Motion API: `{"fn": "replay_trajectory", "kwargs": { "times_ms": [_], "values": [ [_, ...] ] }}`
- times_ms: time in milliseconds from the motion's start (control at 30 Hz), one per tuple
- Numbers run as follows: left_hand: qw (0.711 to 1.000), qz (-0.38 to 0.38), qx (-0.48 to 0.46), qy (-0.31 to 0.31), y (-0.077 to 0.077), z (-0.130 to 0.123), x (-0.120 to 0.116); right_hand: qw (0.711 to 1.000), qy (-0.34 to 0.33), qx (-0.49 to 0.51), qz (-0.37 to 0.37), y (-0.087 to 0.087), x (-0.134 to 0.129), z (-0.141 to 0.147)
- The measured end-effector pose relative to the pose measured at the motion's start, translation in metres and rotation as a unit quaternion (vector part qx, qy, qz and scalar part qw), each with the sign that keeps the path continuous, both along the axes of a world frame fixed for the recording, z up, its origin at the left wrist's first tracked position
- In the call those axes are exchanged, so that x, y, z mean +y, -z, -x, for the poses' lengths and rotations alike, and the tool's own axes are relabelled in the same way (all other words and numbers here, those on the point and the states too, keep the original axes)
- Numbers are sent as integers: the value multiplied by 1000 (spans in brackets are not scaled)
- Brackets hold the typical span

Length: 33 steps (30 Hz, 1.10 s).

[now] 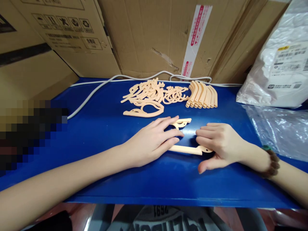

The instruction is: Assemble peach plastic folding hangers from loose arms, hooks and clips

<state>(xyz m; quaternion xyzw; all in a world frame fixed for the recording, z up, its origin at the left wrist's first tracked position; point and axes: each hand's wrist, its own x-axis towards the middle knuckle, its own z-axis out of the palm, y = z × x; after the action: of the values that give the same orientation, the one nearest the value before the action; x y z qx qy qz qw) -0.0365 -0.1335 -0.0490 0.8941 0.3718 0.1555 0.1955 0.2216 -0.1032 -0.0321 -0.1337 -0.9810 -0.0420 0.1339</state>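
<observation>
Near the middle of the blue table, my left hand (155, 140) lies over cream plastic parts with its fingers spread. One cream piece (184, 122) with a cut-out sticks out beyond its fingertips, and a longer cream arm (189, 150) comes out from under its lower fingers. My right hand (219, 146) is at the right end of that long arm, fingers curled and thumb apart; whether it grips the arm is hidden. Behind are a tangled pile of cream parts (146, 91), small cream hooks (175, 94), a row of curved cream arms (203, 94) and a curved piece (144, 114).
Cardboard boxes (154, 35) stand along the back and left of the blue table (96, 166). A white cable (93, 91) runs behind the parts. On the right are a white parcel bag (276, 73) and a clear plastic bag (281, 128).
</observation>
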Motion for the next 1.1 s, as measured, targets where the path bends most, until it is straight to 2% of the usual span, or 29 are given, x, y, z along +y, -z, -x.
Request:
{"fn": "replay_trajectory", "kwargs": {
  "times_ms": [200,467,600,933,1100],
  "values": [
    [997,-18,-50,-49,6,3,7,1000,15,-6,-14,-1,2,2],
    [997,-3,-23,-67,1,0,3,1000,13,-5,-3,-1,0,3],
    [996,-14,-39,-79,3,-1,2,1000,13,-9,1,0,1,4],
    [993,-94,-51,-57,6,0,2,1000,17,-6,-7,-2,0,6],
    [991,-107,-52,-54,6,-1,2,1000,18,-8,4,-2,0,5]
  ]
}}
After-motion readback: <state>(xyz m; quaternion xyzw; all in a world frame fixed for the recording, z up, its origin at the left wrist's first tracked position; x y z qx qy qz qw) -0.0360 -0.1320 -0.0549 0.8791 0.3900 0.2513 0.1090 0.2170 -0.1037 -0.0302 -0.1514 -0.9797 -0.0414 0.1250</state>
